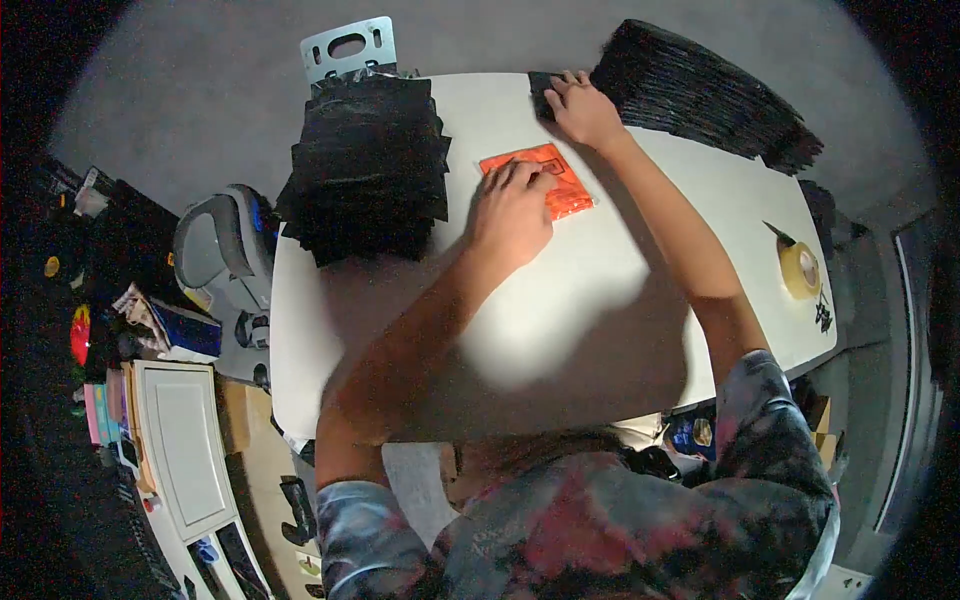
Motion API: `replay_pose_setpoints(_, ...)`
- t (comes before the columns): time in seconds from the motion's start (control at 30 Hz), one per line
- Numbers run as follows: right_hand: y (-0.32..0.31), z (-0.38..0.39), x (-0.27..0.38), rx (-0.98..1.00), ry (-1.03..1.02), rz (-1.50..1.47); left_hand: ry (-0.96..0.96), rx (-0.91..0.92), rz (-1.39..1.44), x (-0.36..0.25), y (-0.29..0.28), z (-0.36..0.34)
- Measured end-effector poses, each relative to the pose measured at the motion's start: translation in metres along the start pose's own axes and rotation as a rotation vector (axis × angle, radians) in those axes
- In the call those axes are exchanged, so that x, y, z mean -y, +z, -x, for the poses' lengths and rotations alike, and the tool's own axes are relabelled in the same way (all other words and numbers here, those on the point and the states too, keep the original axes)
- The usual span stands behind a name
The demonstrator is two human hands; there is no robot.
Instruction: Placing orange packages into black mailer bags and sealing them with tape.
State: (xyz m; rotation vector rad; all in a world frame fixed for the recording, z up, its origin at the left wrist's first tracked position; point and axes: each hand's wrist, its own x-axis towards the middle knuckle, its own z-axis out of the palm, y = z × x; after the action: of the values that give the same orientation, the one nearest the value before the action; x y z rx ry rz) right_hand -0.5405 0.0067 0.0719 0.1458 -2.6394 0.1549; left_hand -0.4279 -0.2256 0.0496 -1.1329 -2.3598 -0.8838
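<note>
A flat orange packet (572,200) in clear film lies on the white table, a little beyond its middle. My left hand (515,205) rests on the packet's left part, fingers spread and slightly bent over it. Farther off and to the right, my right hand (587,112) reaches the table's far edge. Its fingers are apart on a black piece of flat bag-like material (540,98), which lies just left of a fanned row of similar black pieces (690,90). The undersides of both hands' fingers are hidden.
A tall pile of black flat pieces (370,165) stands at the table's far left, before a grey metal plate with slots (348,48). On the right lie a roll of yellowish tape (799,270) and small black bits (823,314). A white cabinet (182,440) stands lower left.
</note>
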Motion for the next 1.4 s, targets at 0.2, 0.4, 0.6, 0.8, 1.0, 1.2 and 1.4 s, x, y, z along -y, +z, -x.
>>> replay_pose_setpoints(0.2, 0.033, -0.009, -0.007, 0.297, 0.224, 0.153, -0.008, 0.01, 0.004, -0.004, 0.002, -0.004)
replay_pose_setpoints(0.4, 0.029, -0.007, -0.01, 0.326, 0.251, 0.151, 0.003, -0.01, 0.042, -0.008, 0.001, -0.006)
replay_pose_setpoints(0.6, 0.027, -0.012, -0.008, 0.326, 0.242, 0.137, 0.02, -0.03, 0.05, -0.005, -0.001, -0.005)
replay_pose_setpoints(0.8, 0.032, -0.007, -0.008, 0.311, 0.216, 0.152, 0.025, -0.042, 0.038, -0.004, -0.001, -0.003)
replay_pose_setpoints(1.0, 0.012, 0.011, -0.013, -0.224, 0.015, -0.147, 0.007, 0.002, 0.082, -0.003, 0.001, -0.004)
replay_pose_setpoints(1.2, -0.027, 0.087, 0.007, 0.012, -0.141, -0.597, -0.025, 0.028, 0.082, -0.001, 0.004, 0.0)
replay_pose_setpoints(1.4, -0.085, 0.15, -0.029, 0.306, -0.156, -0.485, 0.096, 0.033, 0.265, -0.019, -0.005, -0.01)
